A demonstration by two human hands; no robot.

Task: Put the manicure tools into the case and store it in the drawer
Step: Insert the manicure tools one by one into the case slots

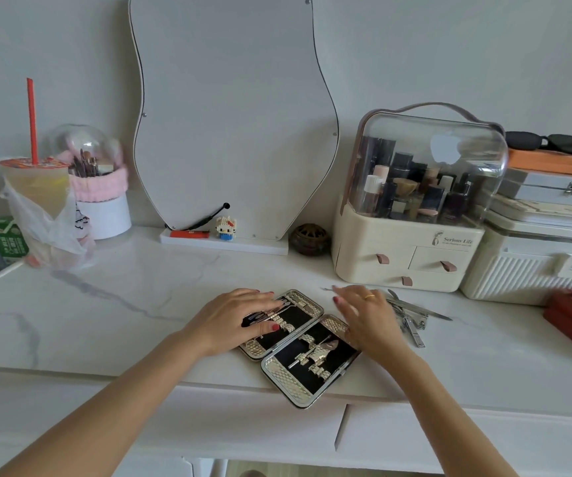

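On the far half of the opened case, the fingers of the left hand are laid nearly straight across the tools already seated there, with the thumb pressed on the lining; nothing is gripped. Just right of the case, the right hand is held with its fingers loosely extended, and a thin metal tool is seen at the fingertips; whether it is pinched or merely lies behind them cannot be told. A gold ring is worn on this hand.

The case is laid flat and fully open near the front edge of the white marble-patterned counter, its near half slightly overhanging the edge. Black lining and gold elastic loops are shown in both halves, and one tool is seated in the near half. The loose manicure tools are piled on the counter just right of the right hand, clippers and a long file among them.

Below the counter edge, closed drawer fronts are visible. Behind the hands, a wavy mirror is leaned against the wall. A cosmetics organizer with small drawers is placed to the right, and an iced drink with a red straw to the left.
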